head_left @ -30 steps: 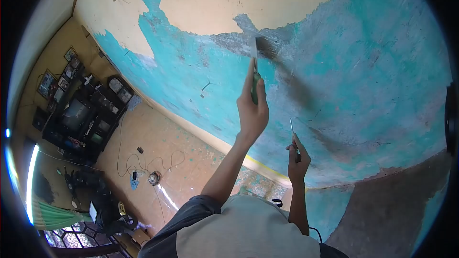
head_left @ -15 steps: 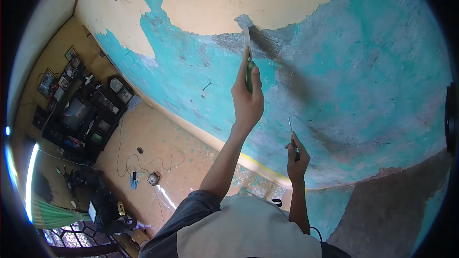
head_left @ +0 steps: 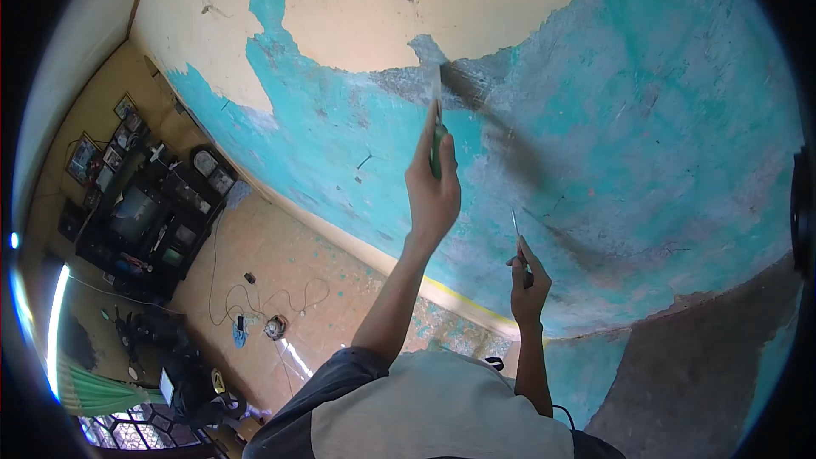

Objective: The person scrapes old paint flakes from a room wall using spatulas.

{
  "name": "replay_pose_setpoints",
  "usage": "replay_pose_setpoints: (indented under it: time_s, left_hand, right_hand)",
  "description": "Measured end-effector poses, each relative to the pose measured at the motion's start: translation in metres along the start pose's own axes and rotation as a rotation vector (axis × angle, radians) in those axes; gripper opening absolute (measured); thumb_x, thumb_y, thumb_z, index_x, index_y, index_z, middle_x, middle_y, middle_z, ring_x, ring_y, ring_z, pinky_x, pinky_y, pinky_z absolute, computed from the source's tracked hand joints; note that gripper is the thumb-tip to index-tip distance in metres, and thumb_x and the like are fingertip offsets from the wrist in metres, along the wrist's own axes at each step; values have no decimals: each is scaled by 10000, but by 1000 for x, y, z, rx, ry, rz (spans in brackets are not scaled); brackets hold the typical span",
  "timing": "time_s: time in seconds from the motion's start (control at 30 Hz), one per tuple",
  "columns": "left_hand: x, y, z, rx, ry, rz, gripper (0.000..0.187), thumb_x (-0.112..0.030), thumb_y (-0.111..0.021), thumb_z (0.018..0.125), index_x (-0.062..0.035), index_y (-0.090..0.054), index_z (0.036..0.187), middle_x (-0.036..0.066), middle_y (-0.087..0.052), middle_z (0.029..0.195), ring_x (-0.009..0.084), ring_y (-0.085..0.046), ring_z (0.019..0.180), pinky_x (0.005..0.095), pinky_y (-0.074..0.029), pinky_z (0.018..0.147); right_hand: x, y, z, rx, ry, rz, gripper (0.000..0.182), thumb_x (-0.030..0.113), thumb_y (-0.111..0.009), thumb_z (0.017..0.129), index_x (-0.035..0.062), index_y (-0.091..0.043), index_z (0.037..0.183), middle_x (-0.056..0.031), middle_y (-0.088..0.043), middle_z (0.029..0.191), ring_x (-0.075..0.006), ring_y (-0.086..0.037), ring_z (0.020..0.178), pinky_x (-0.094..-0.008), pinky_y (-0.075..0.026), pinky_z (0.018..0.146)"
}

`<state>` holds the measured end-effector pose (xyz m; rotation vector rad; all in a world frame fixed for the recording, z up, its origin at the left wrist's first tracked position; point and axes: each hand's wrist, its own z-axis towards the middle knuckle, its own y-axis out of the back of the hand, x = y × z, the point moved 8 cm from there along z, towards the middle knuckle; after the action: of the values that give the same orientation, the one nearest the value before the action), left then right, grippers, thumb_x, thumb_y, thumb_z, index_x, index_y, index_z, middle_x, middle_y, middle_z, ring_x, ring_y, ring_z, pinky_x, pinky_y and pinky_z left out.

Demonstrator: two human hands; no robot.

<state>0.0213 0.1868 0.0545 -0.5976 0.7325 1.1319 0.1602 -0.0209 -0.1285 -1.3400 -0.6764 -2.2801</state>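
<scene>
Pale cream paint (head_left: 357,8) covers the upper wall and ends in a ragged edge above a turquoise, scraped layer (head_left: 323,132). My left hand (head_left: 434,195) is closed around the green handle of a scraper (head_left: 438,85). Its metal blade points up, its tip at the grey bared patch just below the cream edge, and casts a long shadow to the right. Lower down, my right hand (head_left: 530,289) grips a second tool (head_left: 515,225) by its dark handle. A thin metal blade or shaft sticks up from it, in front of the turquoise wall; its exact kind I cannot tell.
Paint flakes (head_left: 450,327) litter the floor along the wall's base. Cables and a small round device (head_left: 274,327) lie on the floor to the left. Farther back stand a dark cabinet with a television (head_left: 136,211) and a motorcycle (head_left: 191,374) by a green curtain (head_left: 106,391).
My left hand with the scraper has moved slightly down, drawing the blade tip away from the cream edge. The view has shifted a little. My right hand stays nearly in place.
</scene>
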Motion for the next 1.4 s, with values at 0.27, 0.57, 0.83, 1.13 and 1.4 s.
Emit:
replay_pose_setpoints:
  time_s: [0.27,0.57,0.83,1.13,1.4]
  left_hand:
    - [-5,5,12,-24,45,-24,517,-261,-474,1141,-76,-413,1620,-83,-376,679,9,-337,564,227,-283,453]
    - [-6,7,20,-31,18,-38,531,-273,-474,1142,-84,-392,1631,-84,-366,651,16,-310,547,228,-259,455]
    - [-7,11,28,-9,-21,-71,537,-270,-480,1139,-64,-392,1627,-88,-354,661,12,-314,559,220,-276,456]
    - [1,6,16,-25,-4,-26,531,-279,-482,1140,-70,-405,1622,-87,-339,642,18,-307,544,215,-285,460]
    - [-8,2,8,29,-12,57,496,-114,-476,1123,-23,-408,1606,139,-713,1233,58,-431,708,235,-429,618]
  right_hand:
    - [5,-1,-3,-20,15,17,436,12,-627,1012,84,-649,1442,-66,-724,959,-71,-570,748,-241,-416,624]
    - [-4,-3,-3,25,-8,-18,439,0,-617,1009,74,-646,1441,-76,-716,948,-98,-653,818,-241,-454,667]
    - [-6,-7,-1,10,47,-10,387,76,-624,1052,56,-647,1437,-72,-755,1050,-24,-552,725,-198,-341,527]
    - [-7,-11,0,35,-6,-7,419,19,-627,1016,64,-653,1431,-93,-726,1004,-114,-674,844,-243,-457,676]
    - [-6,-11,2,34,-21,2,421,22,-626,1019,75,-652,1436,-92,-733,1009,-112,-679,859,-248,-469,678]
